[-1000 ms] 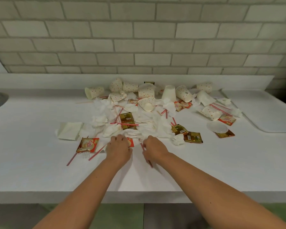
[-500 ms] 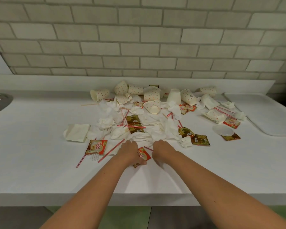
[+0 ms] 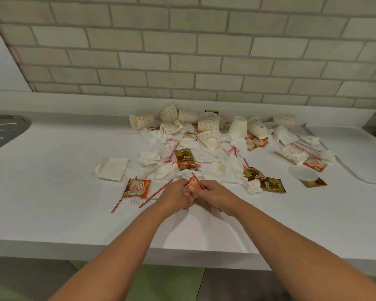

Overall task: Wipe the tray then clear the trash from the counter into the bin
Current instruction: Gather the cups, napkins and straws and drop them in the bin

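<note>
Two hands were together at the near edge of the trash (image 3: pixel 211 164), likely bundling pieces for one trip: the left hand (image 3: pixel 174 194), grip curled round a red sachet (image 3: pixel 192 184), the right hand (image 3: pixel 216 193) pinching a striped straw (image 3: pixel 196 179). Cups (image 3: pixel 208 124) and napkins (image 3: pixel 149 157) littered the table (image 3: pixel 52 192) behind; the tray (image 3: pixel 356 148) lay far right.

The tray (image 3: pixel 356 153) lay at the table's (image 3: pixel 52 192) right end. Left of it, cups (image 3: pixel 208 123) lay behind a spread of napkins (image 3: pixel 215 164), a folded napkin (image 3: pixel 112 169) at its left, a lid (image 3: pixel 304 173) at its right. At its near edge the left hand (image 3: pixel 175 196) and right hand (image 3: pixel 218 195) met round a sachet (image 3: pixel 191 184) and a straw (image 3: pixel 197 181).
</note>
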{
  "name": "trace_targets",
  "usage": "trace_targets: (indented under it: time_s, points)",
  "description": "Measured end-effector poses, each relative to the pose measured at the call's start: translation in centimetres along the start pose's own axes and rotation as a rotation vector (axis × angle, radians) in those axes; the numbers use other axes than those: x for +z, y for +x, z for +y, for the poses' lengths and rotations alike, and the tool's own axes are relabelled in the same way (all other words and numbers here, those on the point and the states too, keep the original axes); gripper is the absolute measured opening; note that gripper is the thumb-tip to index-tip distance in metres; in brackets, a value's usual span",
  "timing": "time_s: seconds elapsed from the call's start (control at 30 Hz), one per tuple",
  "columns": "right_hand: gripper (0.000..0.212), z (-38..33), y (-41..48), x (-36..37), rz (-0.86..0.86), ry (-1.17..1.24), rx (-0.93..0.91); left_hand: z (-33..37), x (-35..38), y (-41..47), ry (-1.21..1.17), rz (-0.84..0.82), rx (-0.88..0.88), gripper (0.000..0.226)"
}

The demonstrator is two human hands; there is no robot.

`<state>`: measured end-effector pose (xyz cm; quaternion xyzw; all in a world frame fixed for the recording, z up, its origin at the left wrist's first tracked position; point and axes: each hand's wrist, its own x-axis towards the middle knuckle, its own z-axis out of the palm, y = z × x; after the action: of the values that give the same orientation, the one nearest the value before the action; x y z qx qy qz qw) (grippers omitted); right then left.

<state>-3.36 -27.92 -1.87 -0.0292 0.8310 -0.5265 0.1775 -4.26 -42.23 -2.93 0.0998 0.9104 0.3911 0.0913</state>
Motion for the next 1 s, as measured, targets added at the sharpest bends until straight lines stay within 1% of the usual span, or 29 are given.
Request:
trace_targets:
  time_s: [0.07,0.13,0.2,0.23,0.3,0.37,0.43,0.53,0.7,0.83,0.9,1.0]
  points:
    - [0.019,-0.1,0.3,0.4,0.001,-0.031,-0.007,-0.3,-0.8,0.0,-0.007,-0.055,0.030,0.039]
    - [0.020,-0.3,0.5,0.7,-0.001,-0.048,0.018,-0.9,-2.1,0.1,0.012,-0.055,0.034,0.042]
    - [0.024,-0.5,0.5,0.7,-0.005,-0.048,0.049,-1.9,-4.0,0.3,0.069,0.005,0.017,0.044]
    - [0.023,-0.6,0.5,0.7,-0.005,-0.046,0.061,-2.6,-5.0,0.4,0.138,0.040,0.005,0.045]
    - [0.020,-0.5,0.6,0.5,-0.006,-0.047,0.070,-4.2,-6.7,0.7,0.353,0.082,-0.048,0.050]
    - [0.019,-0.6,0.6,0.4,-0.006,-0.049,0.074,-5.5,-7.7,1.0,0.566,0.049,-0.161,0.053]
    - [0.018,-0.7,0.6,0.4,-0.006,-0.053,0.078,-6.3,-8.2,1.0,0.654,0.001,-0.255,0.051]
    - [0.021,-0.9,0.6,0.7,-0.002,-0.090,0.098,-6.7,-8.0,1.2,0.647,-0.008,-0.266,0.048]
    - [0.010,-0.9,0.7,0.6,0.023,-0.139,0.123,-6.7,-8.1,1.4,0.572,-0.032,-0.269,0.051]
    - [0.016,-1.0,0.6,0.5,0.031,-0.113,0.106,-6.9,-8.5,1.3,0.576,-0.067,-0.308,0.053]
    - [0.013,-1.0,0.5,0.4,0.024,-0.093,0.085,-6.9,-8.6,1.3,0.561,-0.050,-0.296,0.044]
    - [0.006,-1.2,0.6,0.3,0.019,-0.013,0.052,-6.3,-8.7,1.5,0.502,0.022,-0.231,0.016]
